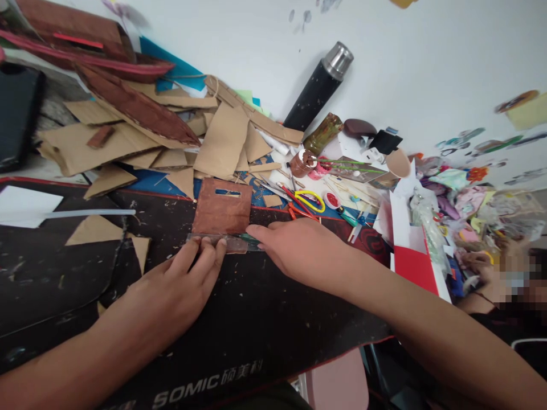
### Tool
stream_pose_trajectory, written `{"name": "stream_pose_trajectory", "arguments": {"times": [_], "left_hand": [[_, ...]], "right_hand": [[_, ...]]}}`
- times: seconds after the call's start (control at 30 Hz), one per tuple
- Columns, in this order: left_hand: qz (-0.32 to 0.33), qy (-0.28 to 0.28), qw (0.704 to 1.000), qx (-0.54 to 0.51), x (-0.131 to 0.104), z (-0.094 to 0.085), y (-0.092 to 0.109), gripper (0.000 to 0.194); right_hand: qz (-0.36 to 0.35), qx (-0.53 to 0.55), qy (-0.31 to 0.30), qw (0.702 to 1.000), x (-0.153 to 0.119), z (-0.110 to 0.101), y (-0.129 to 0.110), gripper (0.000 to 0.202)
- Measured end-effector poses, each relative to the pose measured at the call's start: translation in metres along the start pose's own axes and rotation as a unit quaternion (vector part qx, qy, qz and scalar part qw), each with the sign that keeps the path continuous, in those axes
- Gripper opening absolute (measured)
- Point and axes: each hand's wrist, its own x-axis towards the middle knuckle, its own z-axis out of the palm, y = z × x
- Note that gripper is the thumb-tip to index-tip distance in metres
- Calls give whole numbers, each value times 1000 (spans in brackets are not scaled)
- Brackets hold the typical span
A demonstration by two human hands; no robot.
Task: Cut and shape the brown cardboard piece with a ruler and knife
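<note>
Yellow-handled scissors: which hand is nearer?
Right. The right hand is just on the near side of the yellow-handled scissors; the left hand is farther off, to their left, on a clear strip.

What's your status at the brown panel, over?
Left hand on clear strip, at near edge of brown panel. Right hand holding green tool. Cardboard scrap left, apart from panel.

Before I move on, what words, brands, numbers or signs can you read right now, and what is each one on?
"SOMIC硕美科": pale lettering along the near edge of the black mat.
Red mark on the mat's right side: resembles a "G", but too unclear to be sure.
Clear strip under the left hand: any markings are too small to read.
I can make out no other text.
</note>
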Motion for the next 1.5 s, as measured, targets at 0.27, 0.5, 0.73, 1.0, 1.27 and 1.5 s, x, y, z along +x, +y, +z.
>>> {"name": "stream_pose_trajectory", "arguments": {"times": [0.27,0.5,0.73,1.0,1.27,1.5], "left_hand": [[6,7,1000,26,12,-10,1,60],[3,-12,1000,27,9,-11,3,62],[3,-25,1000,16,9,-13,4,60],[1,5,1000,21,12,-7,2,62],[-3,-6,999,39,11,-6,3,62],[-12,-13,1000,18,11,-4,4,66]], "right_hand": [[-6,5,-7,1000,2,-2,3,39],[3,-20,-25,999,3,-6,-5,46],[-10,-50,-20,999,11,-11,-17,35],[-11,-32,5,999,7,-1,-10,38],[52,-9,7,999,-10,-3,-1,37],[41,6,7,999,-16,3,-1,40]]}}
